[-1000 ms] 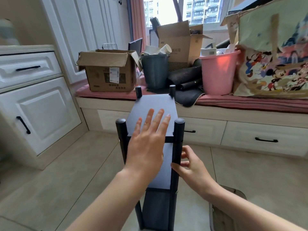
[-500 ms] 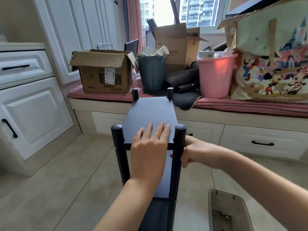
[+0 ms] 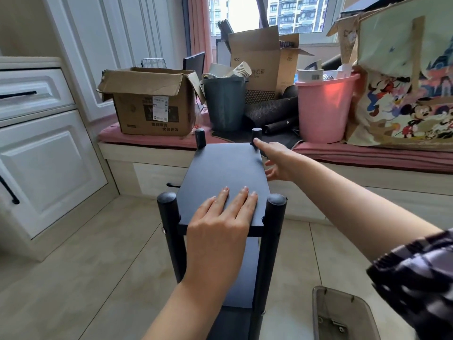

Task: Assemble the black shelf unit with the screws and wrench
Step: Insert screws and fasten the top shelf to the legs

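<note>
the black shelf unit (image 3: 220,173) stood upright on the tiled floor (image 3: 85,266) in front of the window seat, its flat matte top panel framed by four round posts with capped ends. two lower panels showed beneath the top one. the left hand (image 3: 220,224) lay flat on the near end of the top panel, fingers straight and close together. the right hand (image 3: 275,160) reached to the far right corner, thumb tip touching the far right post (image 3: 256,133) and the other fingers loosely spread beside the panel's right edge, pinching nothing. a clear plastic tray (image 3: 343,312) sat on the floor at near right. on the seat's pink cushion stood two cardboard boxes, a grey bucket (image 3: 224,101), a pink bucket (image 3: 323,106) and a cartoon-printed bag (image 3: 404,89).
</note>
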The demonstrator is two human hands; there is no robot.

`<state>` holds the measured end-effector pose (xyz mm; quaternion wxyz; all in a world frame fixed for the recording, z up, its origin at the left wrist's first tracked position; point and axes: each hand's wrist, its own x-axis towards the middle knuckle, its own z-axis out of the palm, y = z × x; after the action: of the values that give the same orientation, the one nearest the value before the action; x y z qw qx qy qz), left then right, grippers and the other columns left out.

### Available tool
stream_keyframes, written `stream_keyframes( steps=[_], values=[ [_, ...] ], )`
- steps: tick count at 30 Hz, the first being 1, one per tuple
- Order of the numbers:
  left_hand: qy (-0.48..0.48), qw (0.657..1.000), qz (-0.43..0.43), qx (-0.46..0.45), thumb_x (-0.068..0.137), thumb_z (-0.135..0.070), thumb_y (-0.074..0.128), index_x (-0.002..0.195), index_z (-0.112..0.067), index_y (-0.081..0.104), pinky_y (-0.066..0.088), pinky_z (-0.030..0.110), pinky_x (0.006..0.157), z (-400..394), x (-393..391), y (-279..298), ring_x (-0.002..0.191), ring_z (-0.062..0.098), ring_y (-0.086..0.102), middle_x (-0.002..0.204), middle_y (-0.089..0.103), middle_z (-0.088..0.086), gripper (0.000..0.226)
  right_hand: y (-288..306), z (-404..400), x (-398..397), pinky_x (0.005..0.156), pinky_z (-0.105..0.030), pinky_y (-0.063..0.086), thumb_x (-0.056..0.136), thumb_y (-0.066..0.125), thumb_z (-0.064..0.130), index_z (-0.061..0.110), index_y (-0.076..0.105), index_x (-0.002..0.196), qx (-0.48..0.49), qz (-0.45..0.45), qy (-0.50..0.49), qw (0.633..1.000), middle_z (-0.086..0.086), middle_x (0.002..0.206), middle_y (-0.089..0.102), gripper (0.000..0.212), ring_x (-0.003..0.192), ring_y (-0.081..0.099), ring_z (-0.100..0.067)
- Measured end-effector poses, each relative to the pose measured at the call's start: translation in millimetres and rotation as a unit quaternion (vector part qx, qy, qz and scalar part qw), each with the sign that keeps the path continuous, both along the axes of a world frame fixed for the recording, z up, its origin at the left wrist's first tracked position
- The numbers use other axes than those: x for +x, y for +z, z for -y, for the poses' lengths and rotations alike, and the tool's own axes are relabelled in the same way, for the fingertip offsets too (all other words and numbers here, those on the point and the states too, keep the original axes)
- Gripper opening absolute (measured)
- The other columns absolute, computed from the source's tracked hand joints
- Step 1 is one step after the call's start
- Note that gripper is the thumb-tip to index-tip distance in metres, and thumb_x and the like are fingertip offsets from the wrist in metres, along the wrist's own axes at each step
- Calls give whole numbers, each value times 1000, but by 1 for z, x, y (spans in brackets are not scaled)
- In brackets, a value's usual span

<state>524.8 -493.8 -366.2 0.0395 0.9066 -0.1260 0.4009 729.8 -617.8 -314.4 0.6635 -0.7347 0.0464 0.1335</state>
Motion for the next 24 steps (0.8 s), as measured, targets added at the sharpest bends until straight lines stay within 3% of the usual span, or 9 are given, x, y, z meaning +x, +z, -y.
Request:
stream_keyframes(
  steps=[3, 5, 7, 12, 19, 24],
  values=[
    [-11, 1000, 12, -1, 84, -1, 40, 115, -16, 76, 61, 40, 85, -2, 1, -3, 106, 27, 71, 118, 73, 0, 50, -13, -5, 14, 46, -31, 53, 99, 56, 36, 18, 40, 142, 57, 18, 37, 998, -10, 122, 54, 49, 67, 66, -20],
    [-15, 1000, 24, -1, 84, -1, 40, 115, -16, 76, 61, 41, 85, -2, 1, -4, 106, 27, 71, 118, 73, 0, 50, -19, -6, 20, 50, -28, 53, 101, 53, 25, 13, 51, 131, 77, 33, 42, 996, -9, 102, 59, 32, 67, 61, -18],
    [-16, 999, 34, 1, 85, -1, 40, 114, -16, 77, 60, 41, 85, -1, 3, -5, 106, 27, 71, 117, 73, 0, 49, -21, -5, 26, 56, -28, 50, 101, 53, 14, 8, 57, 123, 115, 38, 35, 992, -11, 96, 59, 23, 69, 55, -18],
    [-12, 999, 50, 6, 86, 1, 40, 113, -16, 77, 60, 42, 83, 0, 5, -7, 104, 27, 72, 116, 74, 0, 49, -25, -4, 33, 73, -30, 52, 97, 52, 1, 9, 62, 107, 189, 35, 26, 981, -14, 96, 61, 16, 75, 60, -20],
    [-8, 998, 58, 15, 86, 1, 40, 115, -16, 77, 60, 42, 85, 0, 5, -10, 106, 27, 71, 117, 73, -1, 49, -30, 1, 34, 70, -28, 41, 96, 46, -6, 11, 65, 101, 238, 30, 36, 970, -12, 91, 58, 25, 74, 55, -19],
    [-6, 998, 56, 28, 87, 0, 42, 115, -15, 76, 60, 44, 86, -3, 4, -12, 107, 28, 71, 118, 73, 0, 47, -31, 4, 26, 75, -31, 52, 97, 54, 2, 6, 61, 123, 223, 45, 42, 973, -15, 107, 58, 28, 83, 58, -23]
  ],
)
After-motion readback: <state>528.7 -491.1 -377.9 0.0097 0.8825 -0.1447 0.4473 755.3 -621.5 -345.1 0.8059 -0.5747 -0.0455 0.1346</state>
